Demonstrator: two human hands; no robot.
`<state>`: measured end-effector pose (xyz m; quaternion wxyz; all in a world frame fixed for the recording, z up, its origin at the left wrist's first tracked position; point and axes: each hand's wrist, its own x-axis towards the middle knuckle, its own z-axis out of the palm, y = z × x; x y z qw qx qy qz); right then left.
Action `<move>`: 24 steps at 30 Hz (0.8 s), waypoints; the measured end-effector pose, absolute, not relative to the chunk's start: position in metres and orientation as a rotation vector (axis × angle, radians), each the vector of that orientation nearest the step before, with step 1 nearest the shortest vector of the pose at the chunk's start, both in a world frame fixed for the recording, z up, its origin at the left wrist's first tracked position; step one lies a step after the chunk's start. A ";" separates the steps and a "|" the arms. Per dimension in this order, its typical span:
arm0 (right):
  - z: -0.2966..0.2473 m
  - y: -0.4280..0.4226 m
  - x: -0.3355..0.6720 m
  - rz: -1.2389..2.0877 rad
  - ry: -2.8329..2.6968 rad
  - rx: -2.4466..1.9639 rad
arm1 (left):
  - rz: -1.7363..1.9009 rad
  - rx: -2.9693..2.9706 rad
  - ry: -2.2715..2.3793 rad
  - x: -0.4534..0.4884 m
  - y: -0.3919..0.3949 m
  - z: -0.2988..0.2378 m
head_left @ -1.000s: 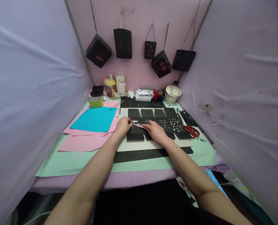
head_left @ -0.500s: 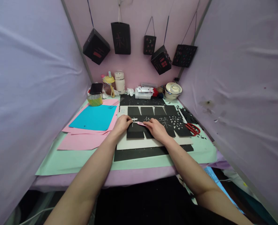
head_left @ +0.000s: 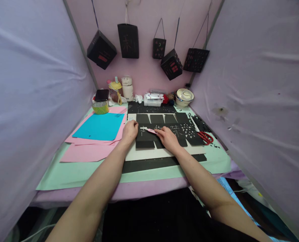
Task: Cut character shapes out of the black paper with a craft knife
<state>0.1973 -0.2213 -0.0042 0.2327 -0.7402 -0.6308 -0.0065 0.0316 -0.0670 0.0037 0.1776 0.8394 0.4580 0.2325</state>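
My right hand (head_left: 167,137) grips a pink craft knife (head_left: 152,131), its blade end pointing left over a sheet of black card (head_left: 146,136). White cut-out character strokes and small triangles show in the card, and its long edges are slit into flaps. My left hand (head_left: 131,130) is at the card's left edge, thumb and fingers pinched together. Whatever may be between those fingers is too small to make out. Under the card lies a white board (head_left: 149,155).
Red-handled scissors (head_left: 206,137) and black scraps (head_left: 201,123) lie to the right. Blue paper (head_left: 100,126) rests on pink sheets (head_left: 85,153) at left. Behind stand a white bottle (head_left: 127,89), a box of pens (head_left: 153,99) and a lidded bowl (head_left: 184,97). Black paper lanterns (head_left: 128,41) hang above.
My left hand has moved left, off the cut strokes to the card's edge. The knife in my right hand has shifted only slightly. The whole view has drifted a little.
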 end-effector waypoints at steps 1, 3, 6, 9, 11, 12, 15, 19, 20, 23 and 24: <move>-0.005 -0.221 0.198 -0.005 -1.714 -2.032 | 0.689 2.352 1.327 0.030 -0.067 0.004; -0.005 -0.221 0.198 0.021 -1.675 -2.023 | 0.739 2.302 1.385 0.026 -0.068 0.004; -0.007 -0.221 0.199 0.054 -1.617 -1.996 | 0.763 2.236 1.389 0.024 -0.073 0.002; -0.009 -0.220 0.202 0.071 -1.566 -1.951 | 0.765 2.165 1.273 0.026 -0.075 0.003; -0.012 -0.219 0.204 0.072 -1.533 -1.907 | 0.779 2.090 1.159 0.028 -0.074 0.006; -0.013 -0.218 0.206 0.070 -1.516 -1.882 | 0.786 2.045 1.094 0.029 -0.074 0.008; -0.015 -0.216 0.209 0.051 -1.458 -1.805 | 0.768 1.881 0.894 0.029 -0.075 0.013; -0.013 -0.217 0.209 -0.012 -1.368 -1.705 | 0.716 1.670 0.715 0.030 -0.083 0.016; -0.012 -0.218 0.209 -0.038 -1.335 -1.684 | 0.731 1.628 0.681 0.031 -0.084 0.016; -0.009 -0.219 0.209 -0.117 -1.236 -1.638 | 0.808 1.518 0.607 0.032 -0.086 0.018; -0.008 -0.220 0.209 -0.133 -1.213 -1.628 | 0.828 1.489 0.595 0.032 -0.086 0.019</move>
